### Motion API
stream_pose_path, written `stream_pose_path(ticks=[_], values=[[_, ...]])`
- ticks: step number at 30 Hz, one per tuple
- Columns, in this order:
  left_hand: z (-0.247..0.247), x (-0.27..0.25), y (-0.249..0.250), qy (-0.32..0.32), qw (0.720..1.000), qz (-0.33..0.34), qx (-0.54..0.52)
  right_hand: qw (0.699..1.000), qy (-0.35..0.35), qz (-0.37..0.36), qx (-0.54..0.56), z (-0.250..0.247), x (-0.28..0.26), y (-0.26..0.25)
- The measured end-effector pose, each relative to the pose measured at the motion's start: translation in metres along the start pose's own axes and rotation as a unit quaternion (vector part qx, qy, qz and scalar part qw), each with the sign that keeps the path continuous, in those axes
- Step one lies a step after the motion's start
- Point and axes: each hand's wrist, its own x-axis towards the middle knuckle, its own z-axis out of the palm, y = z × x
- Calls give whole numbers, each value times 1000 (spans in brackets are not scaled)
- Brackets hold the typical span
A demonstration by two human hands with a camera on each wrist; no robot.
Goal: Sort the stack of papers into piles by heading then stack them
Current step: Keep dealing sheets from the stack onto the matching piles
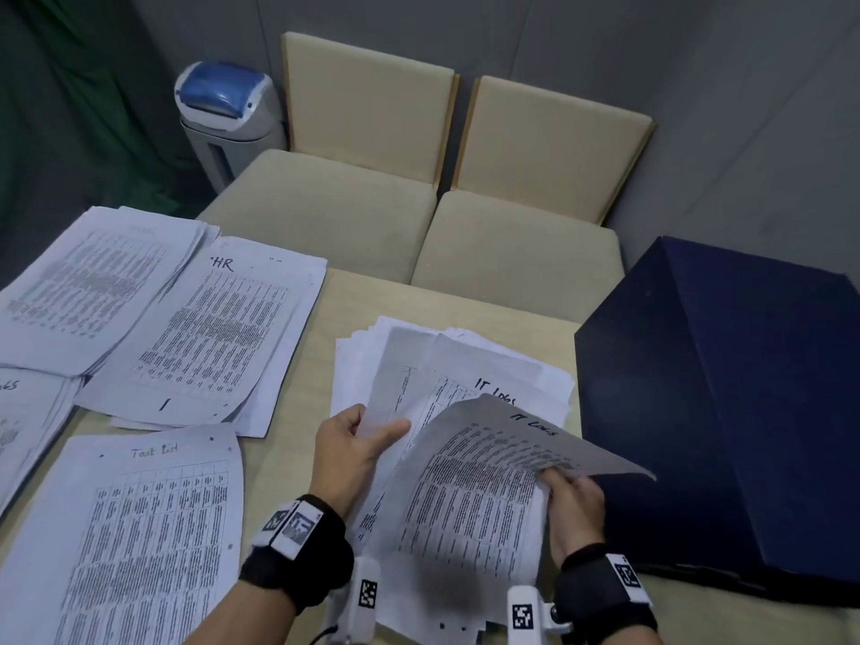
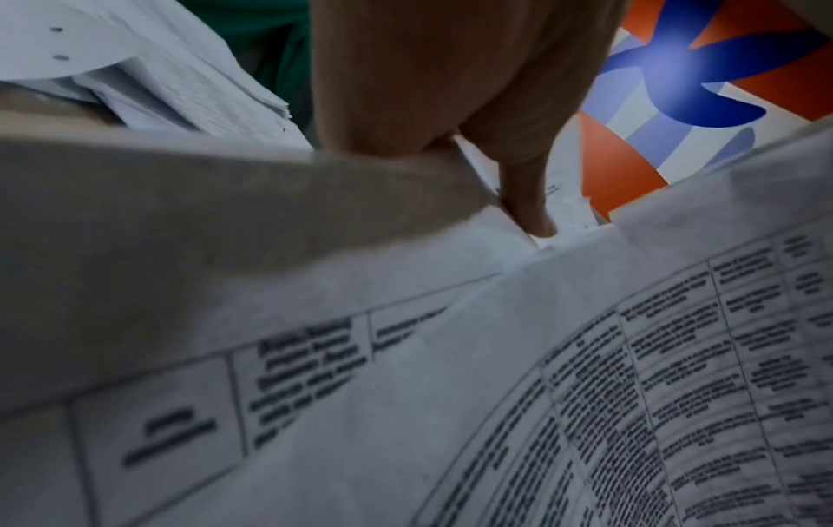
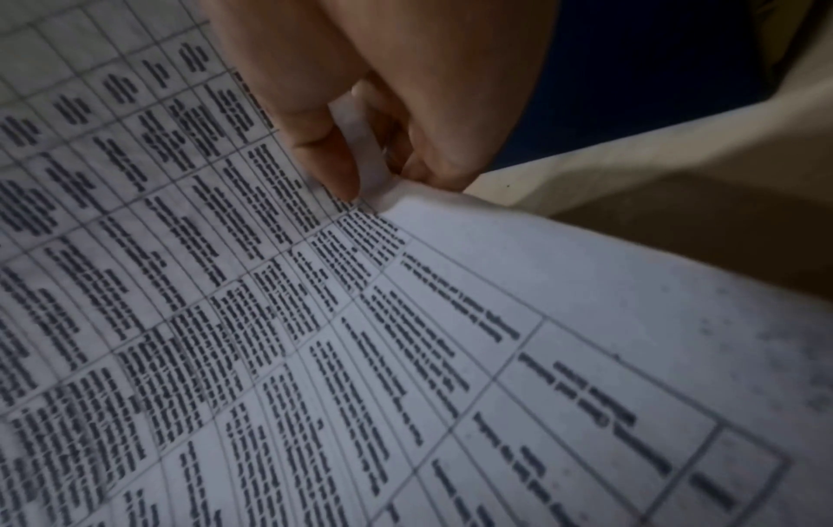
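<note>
at table centre: loose white printed paper stack (image 1: pixel 446 365)
right hand (image 1: pixel 574 509): pinching curled white "it logs" sheet (image 1: pixel 479 486)
left hand (image 1: pixel 353 451): thumb and fingers clamped on grey sheet (image 1: pixel 391 393)
at left: "hr" pile (image 1: pixel 209 337), "task list" pile (image 1: pixel 139 537)

Sorted piles (image 1: pixel 195 328) lie left on the table (image 1: pixel 298 439), unsorted stack (image 1: pixel 446 365) centre, folder (image 1: pixel 726 412) right
</note>
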Motion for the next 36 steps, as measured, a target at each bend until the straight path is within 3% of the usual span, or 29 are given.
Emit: stream_pose_path(ticks=[4,7,9,14,16,18,20,22,25,27,30,34,36], values=[[-7,7,-11,39,998,-25,42,999,28,-33,26,-6,-7,-2],[-15,14,-16,64,994,-76,45,995,-17,-85,54,-8,-17,-14],[-15,11,-11,39,995,-89,16,991,-53,-103,67,-10,-21,-19],[-5,2,2,-46,997,-53,-34,991,-74,68,91,-9,-4,-3],[-3,1,2,-78,993,-80,-43,988,-69,123,59,0,-1,-3],[-4,0,3,-117,985,-121,-25,991,-84,101,6,6,2,-1],[-4,-1,8,-137,974,-177,19,989,-142,33,9,5,3,3],[-3,2,10,-102,971,-214,30,986,-160,20,27,-3,-2,1],[-7,20,-2,-7,981,-135,138,985,-162,12,59,-6,2,7],[-11,35,-13,30,948,-80,306,981,-178,15,77,-10,6,15],[-7,46,-25,9,872,-83,482,981,-172,57,71,-15,12,25],[-2,43,-36,52,797,-117,590,979,-188,61,45,-18,14,28],[-7,43,-42,91,792,-129,590,980,-187,51,36,-19,13,26]])
